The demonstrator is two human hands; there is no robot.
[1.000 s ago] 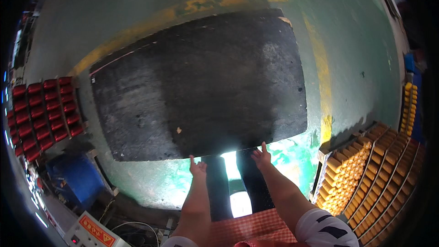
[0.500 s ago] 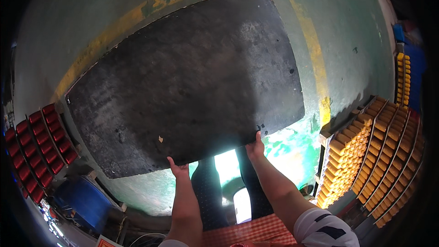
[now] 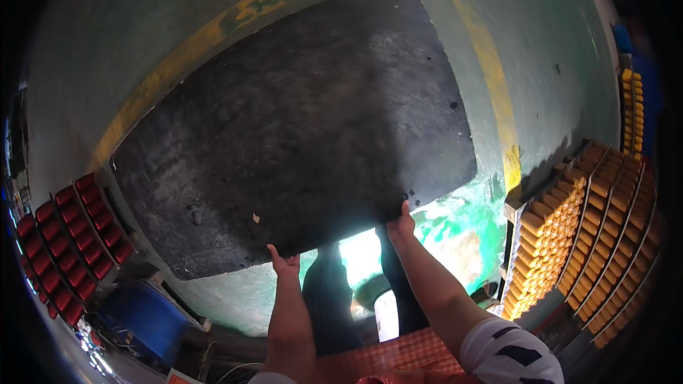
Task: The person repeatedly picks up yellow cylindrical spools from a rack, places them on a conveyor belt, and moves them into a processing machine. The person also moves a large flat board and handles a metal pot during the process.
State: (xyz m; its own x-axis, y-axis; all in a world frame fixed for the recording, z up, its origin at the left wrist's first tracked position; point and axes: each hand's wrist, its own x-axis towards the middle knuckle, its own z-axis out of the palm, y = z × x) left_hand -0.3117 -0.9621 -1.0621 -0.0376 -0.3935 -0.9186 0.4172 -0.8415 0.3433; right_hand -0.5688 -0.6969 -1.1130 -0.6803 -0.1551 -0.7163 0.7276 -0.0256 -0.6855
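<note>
A large, flat black board (image 3: 299,121) with scuffed, chipped edges spreads out in front of me. My left hand (image 3: 286,263) grips its near edge, thumb on top and the other fingers hidden underneath. Further right on the same edge, my right hand (image 3: 402,225) holds the board in the same manner, close to a few small dark holes. A small pale chip mark (image 3: 256,218) shows on the surface near my left thumb.
Racks of tan rounded pieces (image 3: 569,235) stand at the right, with yellow pieces (image 3: 632,114) beyond. Red shiny pieces (image 3: 75,242) fill a rack at the left, above a blue drum-like container (image 3: 139,318). Worn yellow lines (image 3: 491,71) cross the green floor (image 3: 548,64).
Little differs. The board, both hands and the racks sit slightly further right in the picture, the left rack lower and the right rack slightly higher. Both hands keep their hold on the board.
</note>
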